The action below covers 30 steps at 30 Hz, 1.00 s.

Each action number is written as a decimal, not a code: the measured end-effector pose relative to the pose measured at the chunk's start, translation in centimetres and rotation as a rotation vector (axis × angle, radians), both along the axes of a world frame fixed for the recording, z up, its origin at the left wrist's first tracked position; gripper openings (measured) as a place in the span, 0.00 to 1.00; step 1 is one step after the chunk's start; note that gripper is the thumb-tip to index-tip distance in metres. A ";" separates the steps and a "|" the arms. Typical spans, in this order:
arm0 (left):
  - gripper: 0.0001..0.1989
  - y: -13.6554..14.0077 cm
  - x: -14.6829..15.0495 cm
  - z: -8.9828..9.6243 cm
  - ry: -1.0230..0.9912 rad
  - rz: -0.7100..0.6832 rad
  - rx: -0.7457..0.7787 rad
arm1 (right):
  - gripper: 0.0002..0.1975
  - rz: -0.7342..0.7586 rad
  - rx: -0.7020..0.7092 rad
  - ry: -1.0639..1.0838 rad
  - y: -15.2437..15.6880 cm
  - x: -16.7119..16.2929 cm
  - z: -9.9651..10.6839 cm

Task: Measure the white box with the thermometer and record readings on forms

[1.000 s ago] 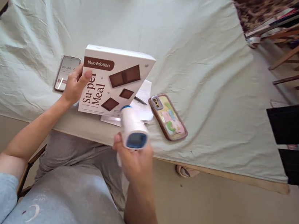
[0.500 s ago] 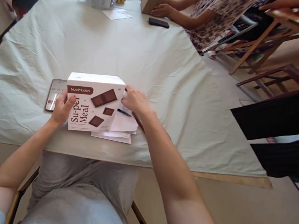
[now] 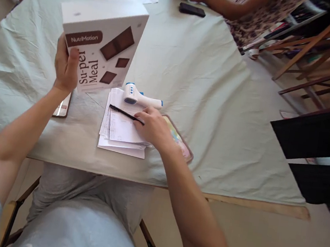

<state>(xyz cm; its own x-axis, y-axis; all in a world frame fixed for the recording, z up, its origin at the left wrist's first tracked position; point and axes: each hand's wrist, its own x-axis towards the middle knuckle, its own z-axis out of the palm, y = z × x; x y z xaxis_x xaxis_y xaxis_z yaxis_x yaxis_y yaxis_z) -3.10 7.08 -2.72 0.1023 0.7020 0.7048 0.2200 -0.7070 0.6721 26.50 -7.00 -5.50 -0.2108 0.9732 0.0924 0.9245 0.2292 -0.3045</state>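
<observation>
In the head view, the left hand (image 3: 65, 68) is clamped on the box (image 3: 105, 42) above the table (image 3: 196, 71), best kept level, while the right hand (image 3: 156, 128), its closure unclear, meets the pen (image 3: 124, 113) on the papers (image 3: 124, 132) and should pinch without dragging them.

Your box (image 3: 101, 56) looks like smooth card, the thermometer (image 3: 144, 99) slightly glossy plastic, the sheets (image 3: 124, 130) matt paper, the tablecloth (image 3: 231, 128) wrinkled matt cloth

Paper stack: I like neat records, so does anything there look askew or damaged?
Yes, the paper stack is askew: its edges don't line up, lower sheets jutting out at the near side. No damage shows.
</observation>
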 end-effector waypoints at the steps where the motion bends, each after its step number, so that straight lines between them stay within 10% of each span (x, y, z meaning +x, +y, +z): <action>1: 0.38 1.1 0.2 -0.2 0.017 0.016 0.045 | 0.09 -0.018 0.005 -0.009 -0.2 -0.1 -0.2; 9: 0.32 4.2 0.0 -3.8 0.048 0.112 0.081 | 0.09 -0.090 0.119 -0.023 -1.8 -0.5 0.1; 14: 0.35 4.4 -1.8 -5.2 0.160 0.026 0.069 | 0.01 -0.249 0.226 0.328 -4.1 -1.0 2.0; 22: 0.28 -7.0 0.7 -1.3 0.127 0.461 0.232 | 0.10 -0.168 -0.358 1.036 -4.8 -4.4 0.9; 26: 0.11 -13.5 3.3 -2.1 0.624 -0.079 0.341 | 0.15 -0.223 -0.275 1.054 -5.1 -5.0 -0.8; 30: 0.13 -15.8 4.9 -3.7 0.932 -0.267 0.366 | 0.14 -0.278 -0.224 1.033 -5.4 -5.2 -1.0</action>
